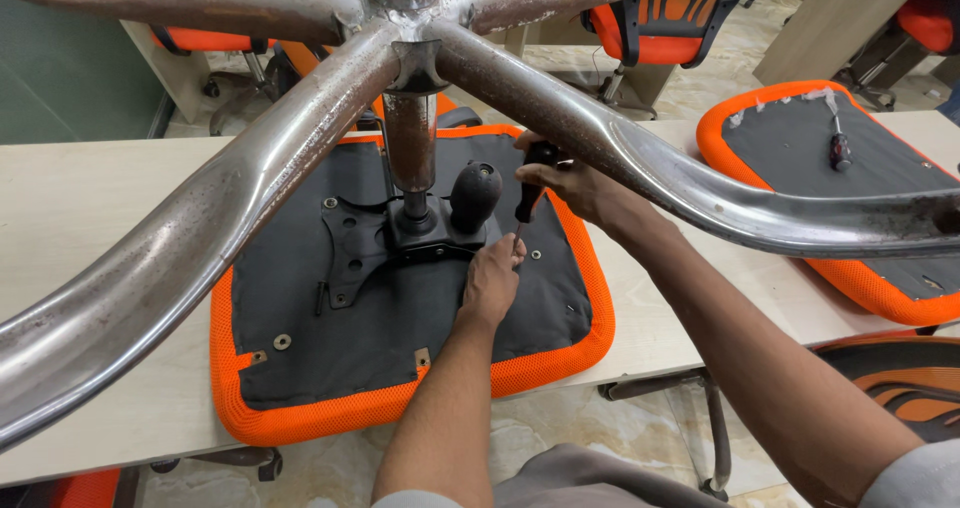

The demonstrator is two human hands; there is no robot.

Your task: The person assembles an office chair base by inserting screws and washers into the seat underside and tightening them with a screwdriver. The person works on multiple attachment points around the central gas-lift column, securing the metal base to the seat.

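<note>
Looming across the whole view is the chair base (pixel 300 138), flipped upside down, its worn chrome legs fanning out from a hub at the top edge; several legs run out of frame. Under it the seat (pixel 400 318) lies face down on the pale table (pixel 90 208), black underside up inside an orange mesh rim. The rusty column (pixel 410 153) stands upright, dropping into the black bracket (pixel 390 238) bolted at the seat's middle, with a rounded black knob (pixel 474 193) just beside it.

Right hand (pixel 570 183) is wrapped tight round the screwdriver (pixel 528 193), handle up, long axis near vertical, leaning slightly, tip pointing down at the seat. Left hand (pixel 490 283) sits curled at the tip, fingers pinched there; whatever it grips is hidden, probably a screw.

Off right, a second seat (pixel 800 148) lies face down too, partly cut off by a leg, with another screwdriver (pixel 839 148) lying on it.
</note>
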